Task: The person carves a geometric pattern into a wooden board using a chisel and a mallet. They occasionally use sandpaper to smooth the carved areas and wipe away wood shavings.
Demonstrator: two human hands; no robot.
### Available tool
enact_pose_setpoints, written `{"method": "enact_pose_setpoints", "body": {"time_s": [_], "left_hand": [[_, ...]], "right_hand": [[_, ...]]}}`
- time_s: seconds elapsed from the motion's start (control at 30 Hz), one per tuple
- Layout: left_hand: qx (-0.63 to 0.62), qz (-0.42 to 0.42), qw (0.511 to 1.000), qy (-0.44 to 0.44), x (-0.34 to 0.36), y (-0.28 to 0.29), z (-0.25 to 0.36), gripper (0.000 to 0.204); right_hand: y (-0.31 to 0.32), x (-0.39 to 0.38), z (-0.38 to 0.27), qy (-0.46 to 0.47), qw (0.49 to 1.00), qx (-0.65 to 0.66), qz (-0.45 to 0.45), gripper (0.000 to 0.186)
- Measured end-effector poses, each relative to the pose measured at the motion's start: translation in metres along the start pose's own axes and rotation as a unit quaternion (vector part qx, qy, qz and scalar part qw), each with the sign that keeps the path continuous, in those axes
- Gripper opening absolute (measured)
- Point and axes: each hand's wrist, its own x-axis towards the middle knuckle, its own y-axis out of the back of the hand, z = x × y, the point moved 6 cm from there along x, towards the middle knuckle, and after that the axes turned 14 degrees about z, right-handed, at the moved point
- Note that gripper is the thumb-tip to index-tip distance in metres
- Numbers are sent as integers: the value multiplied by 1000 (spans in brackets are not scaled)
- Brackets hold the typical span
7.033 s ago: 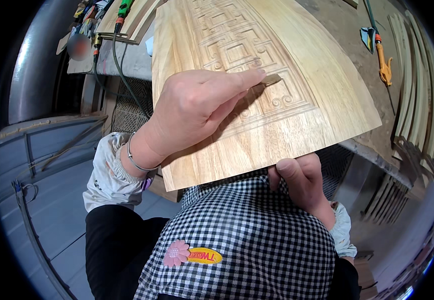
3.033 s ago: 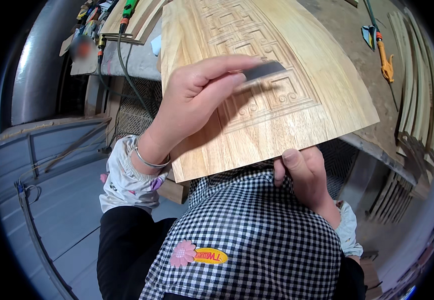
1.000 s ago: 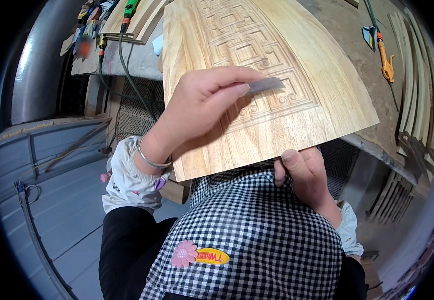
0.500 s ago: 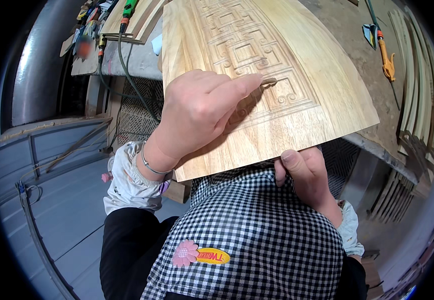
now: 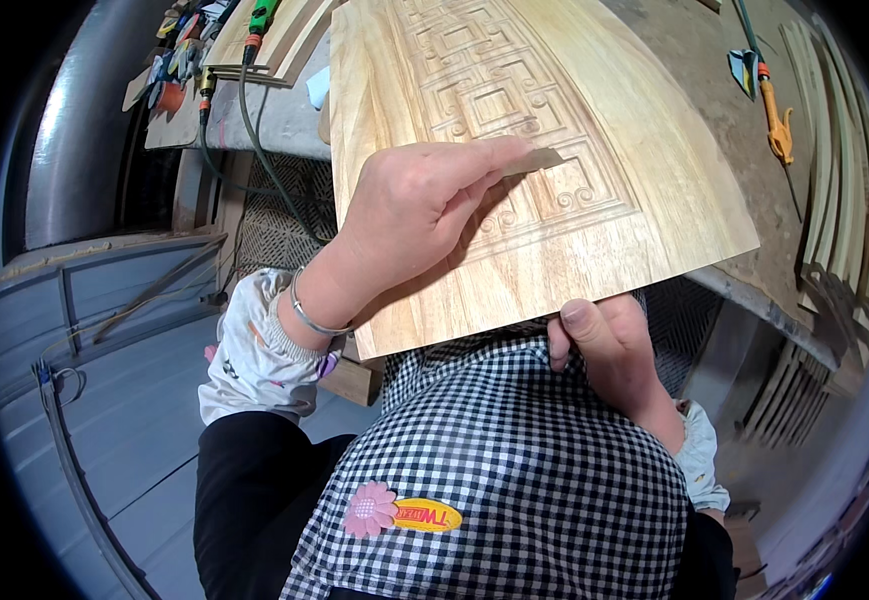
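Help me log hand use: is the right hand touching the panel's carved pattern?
No, the right hand grips the carved wooden panel at its near edge, apart from the carved pattern.

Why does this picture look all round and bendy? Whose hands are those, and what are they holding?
There's no robot here, just a person with bare hands. A camera on the person's head looks down, and its very wide lens bends straight edges.

The left hand pinches a thin flat piece at the pattern of a carved wooden board. I can't tell what the piece is made of. The right hand is at the board's near edge. Below is the person's checked apron.

Over on the right, an orange-yellow tool and long wooden strips lie on the workbench.
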Motion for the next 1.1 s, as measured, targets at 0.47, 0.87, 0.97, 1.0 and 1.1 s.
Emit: {"method": "enact_pose_setpoints", "body": {"time_s": [0.47, 0.87, 0.97, 1.0, 1.1], "left_hand": [[-249, -88, 922, 282, -33, 27, 33, 30], [-80, 33, 995, 44, -16, -2, 99, 32], [-59, 65, 996, 22, -18, 0, 103, 30], [-53, 81, 995, 18, -20, 2, 104, 30], [-33, 124, 992, 4, -23, 5, 104, 30]], "right_hand": [[7, -1, -8, -23, 996, 79, 20, 51], [-3, -4, -8, 47, 994, 98, -9, 73], [-4, -8, -13, 61, 995, 75, 7, 70], [-5, -8, -12, 64, 994, 83, 5, 69], [-8, -8, -11, 74, 991, 109, -3, 67]]}}
